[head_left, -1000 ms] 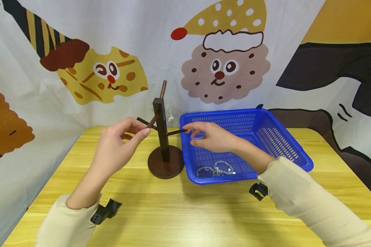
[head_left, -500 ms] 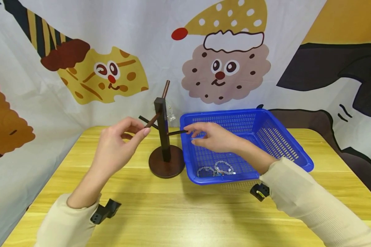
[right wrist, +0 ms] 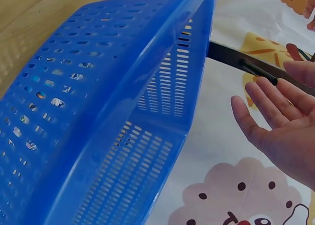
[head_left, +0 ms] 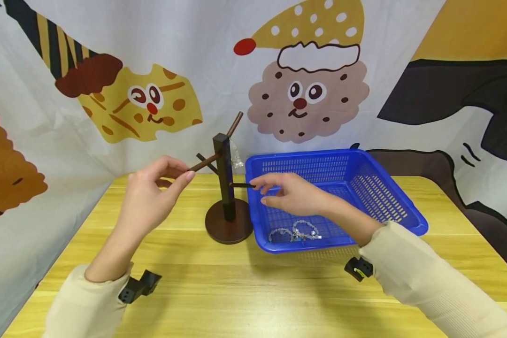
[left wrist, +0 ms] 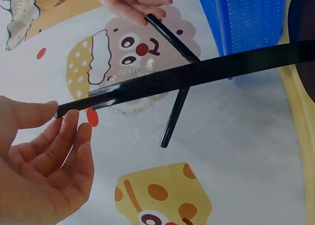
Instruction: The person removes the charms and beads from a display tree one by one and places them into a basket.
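A dark wooden display stand (head_left: 225,173) with a round base (head_left: 228,230) and several thin pegs stands left of the basket. My left hand (head_left: 149,195) pinches the end of its front-left peg (head_left: 203,164) between thumb and index finger. On the right side, my right hand (head_left: 295,193) touches the tip of another peg (head_left: 241,185) with its fingertips, the fingers loosely bent. A clear bead bracelet (head_left: 236,157) hangs behind the post from the rear peg (head_left: 235,123); in the left wrist view that bracelet (left wrist: 133,109) is partly hidden by the post.
A blue plastic basket (head_left: 304,248) stands right of the stand, its left rim close to it. More clear bead bracelets (head_left: 306,229) lie inside at the near side. A printed cartoon cloth (head_left: 219,61) hangs behind the wooden table (head_left: 236,295).
The stand has turned: its rear peg has swung right and its front-left peg left. My left hand has moved slightly left with that peg. My right hand has dipped a little, following its peg's tip.
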A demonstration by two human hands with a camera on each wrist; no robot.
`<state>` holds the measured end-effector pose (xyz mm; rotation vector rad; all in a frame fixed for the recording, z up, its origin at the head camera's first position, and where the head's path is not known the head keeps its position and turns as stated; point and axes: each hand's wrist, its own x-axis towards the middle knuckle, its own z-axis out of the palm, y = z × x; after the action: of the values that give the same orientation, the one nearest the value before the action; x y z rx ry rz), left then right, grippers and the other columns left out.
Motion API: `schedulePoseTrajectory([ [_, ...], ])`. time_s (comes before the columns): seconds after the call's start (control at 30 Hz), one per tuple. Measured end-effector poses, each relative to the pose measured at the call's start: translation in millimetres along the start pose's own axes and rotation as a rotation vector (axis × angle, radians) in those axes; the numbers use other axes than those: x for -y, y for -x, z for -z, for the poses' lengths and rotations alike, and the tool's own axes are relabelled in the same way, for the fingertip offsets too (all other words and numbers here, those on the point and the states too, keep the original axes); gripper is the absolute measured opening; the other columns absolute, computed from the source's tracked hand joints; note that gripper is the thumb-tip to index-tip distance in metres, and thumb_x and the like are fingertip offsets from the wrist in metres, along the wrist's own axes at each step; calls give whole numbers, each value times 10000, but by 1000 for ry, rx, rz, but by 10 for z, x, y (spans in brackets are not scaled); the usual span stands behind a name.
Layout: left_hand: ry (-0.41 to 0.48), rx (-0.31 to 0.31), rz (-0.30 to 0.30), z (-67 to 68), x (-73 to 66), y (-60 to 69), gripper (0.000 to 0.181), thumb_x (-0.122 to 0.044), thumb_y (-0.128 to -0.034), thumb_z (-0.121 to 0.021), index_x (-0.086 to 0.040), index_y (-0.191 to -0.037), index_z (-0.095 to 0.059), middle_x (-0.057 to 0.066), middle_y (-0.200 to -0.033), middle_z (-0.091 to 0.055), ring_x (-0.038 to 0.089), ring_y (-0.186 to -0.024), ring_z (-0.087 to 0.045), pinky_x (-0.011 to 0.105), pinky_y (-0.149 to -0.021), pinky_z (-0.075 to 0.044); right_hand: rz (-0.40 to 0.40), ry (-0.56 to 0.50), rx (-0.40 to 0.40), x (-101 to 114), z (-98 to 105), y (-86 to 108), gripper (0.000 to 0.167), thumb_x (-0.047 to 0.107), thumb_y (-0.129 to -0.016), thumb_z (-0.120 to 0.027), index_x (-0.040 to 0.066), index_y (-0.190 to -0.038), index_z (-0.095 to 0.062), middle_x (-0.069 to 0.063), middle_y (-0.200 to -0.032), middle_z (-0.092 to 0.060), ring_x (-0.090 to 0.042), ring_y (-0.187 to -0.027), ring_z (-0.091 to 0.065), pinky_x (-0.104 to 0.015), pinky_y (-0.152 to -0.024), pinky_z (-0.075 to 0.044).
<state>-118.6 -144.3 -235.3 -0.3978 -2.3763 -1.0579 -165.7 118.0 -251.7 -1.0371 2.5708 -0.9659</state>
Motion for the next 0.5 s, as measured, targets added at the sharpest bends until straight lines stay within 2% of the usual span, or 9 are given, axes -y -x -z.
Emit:
schedulePoseTrajectory([
  [0.17, -20, 11, 31, 25, 46, -16, 134, -184, -874, -631, -55, -906, -654, 59, -793, -673, 150, -721, -602, 155, -636, -433, 6, -14, 10, 45, -29, 26, 397, 57, -880, -583, 45, -1272, -516, -104, -1151, -591, -222, -1055, -537, -316, -829, -469],
  [0.33, -19, 16, 68, 47, 80, -43, 170, -212, -886, -613, -53, -931, -651, 74, -796, -672, 130, -717, -581, 110, -641, -423, 30, -9, 24, 87, -61, 41, 407, 53, -876, -588, 22, -1274, -507, -118, -1154, -585, -238, -1055, -542, -284, -809, -479],
  [0.5, -12, 25, 83, 68, 111, -88, 188, -216, -896, -598, -43, -954, -645, 93, -810, -669, 32, -692, -553, 100, -636, -422, 55, 3, 40, 122, -104, 45, 413, 54, -876, -590, 15, -1277, -500, -92, -1156, -584, -214, -1061, -540, -292, -818, -479],
])
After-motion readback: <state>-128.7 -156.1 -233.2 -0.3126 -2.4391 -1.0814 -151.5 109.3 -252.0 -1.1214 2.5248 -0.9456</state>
